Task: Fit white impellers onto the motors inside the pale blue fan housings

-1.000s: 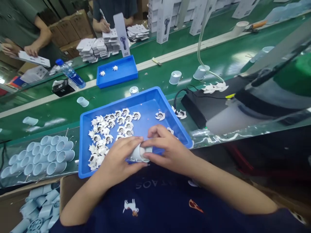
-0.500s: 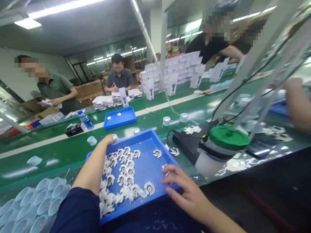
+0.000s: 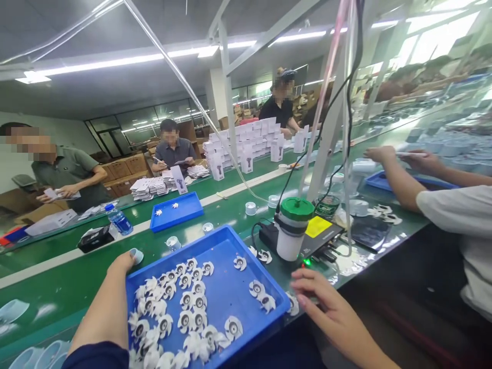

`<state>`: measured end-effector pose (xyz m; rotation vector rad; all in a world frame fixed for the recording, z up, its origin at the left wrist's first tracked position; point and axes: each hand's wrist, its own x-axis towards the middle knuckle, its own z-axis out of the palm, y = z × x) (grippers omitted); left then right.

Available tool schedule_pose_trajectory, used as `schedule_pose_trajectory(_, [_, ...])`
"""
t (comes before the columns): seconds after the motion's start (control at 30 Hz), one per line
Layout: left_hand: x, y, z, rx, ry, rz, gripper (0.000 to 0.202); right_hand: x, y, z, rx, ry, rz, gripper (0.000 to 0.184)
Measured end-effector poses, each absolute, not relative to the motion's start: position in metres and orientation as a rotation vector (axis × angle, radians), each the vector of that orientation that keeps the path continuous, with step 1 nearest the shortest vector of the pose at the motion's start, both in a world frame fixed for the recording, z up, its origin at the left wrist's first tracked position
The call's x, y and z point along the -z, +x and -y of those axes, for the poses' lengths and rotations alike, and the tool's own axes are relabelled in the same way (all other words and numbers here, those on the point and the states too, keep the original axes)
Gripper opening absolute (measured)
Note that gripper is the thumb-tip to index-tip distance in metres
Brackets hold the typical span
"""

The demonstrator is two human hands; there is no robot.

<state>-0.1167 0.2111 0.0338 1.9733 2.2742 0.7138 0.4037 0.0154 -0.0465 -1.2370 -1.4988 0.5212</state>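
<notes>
Head: left hand (image 3: 122, 265) on one cup (image 3: 135, 253), right hand (image 3: 330, 310) near tray (image 3: 258, 272).

The single head-worn camera looks forward and down along the green workbench (image 3: 69, 266), close above the blue tray (image 3: 261, 269).

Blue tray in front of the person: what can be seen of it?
A shallow rectangular tray of bright blue plastic with raised walls, on the green belt. Many white vaned parts with dark round centres crowd its near-left area; a few lie apart towards the right. The left hand is at its far-left corner.
</notes>
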Motion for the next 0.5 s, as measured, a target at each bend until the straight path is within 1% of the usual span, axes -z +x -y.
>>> schedule_pose_trajectory(0.07, [-0.039, -0.115, -0.214, -0.735, 1.839, -2.319, 0.029, 0.049, 0.41, -0.035, -0.333, -1.226, 1.37, 0.026])
schedule_pose_trajectory(0.13, [-0.046, -0.11, -0.215, -0.793, 1.748, -2.32, 0.026, 0.051, 0.419, -0.061, -0.246, -1.203, 1.189, 0.042])
schedule_pose_trajectory(0.23, [-0.05, -0.098, -0.196, -0.962, 1.719, -2.208, 0.023, 0.051, 0.431, -0.097, -0.354, -1.145, 1.108, 0.065])
schedule_pose_trajectory(0.27, [-0.05, -0.093, -0.183, -1.014, 1.724, -2.146, 0.021, 0.051, 0.433, -0.105, -0.415, -1.133, 1.137, 0.068])
schedule_pose_trajectory(0.33, [-0.045, -0.079, -0.145, -1.09, 1.731, -2.011, 0.022, 0.052, 0.432, -0.113, -0.511, -1.124, 1.183, 0.066])
schedule_pose_trajectory(0.37, [-0.043, -0.071, -0.123, -1.108, 1.725, -1.955, 0.027, 0.052, 0.43, -0.112, -0.536, -1.122, 1.181, 0.066])
schedule_pose_trajectory(0.43, [-0.038, -0.052, -0.078, -1.134, 1.709, -1.83, 0.045, 0.049, 0.424, -0.106, -0.553, -1.119, 1.149, 0.071])
schedule_pose_trajectory(0.5, [-0.033, -0.032, -0.04, -1.138, 1.72, -1.667, 0.062, 0.04, 0.419, -0.096, -0.655, -1.089, 1.14, 0.073])
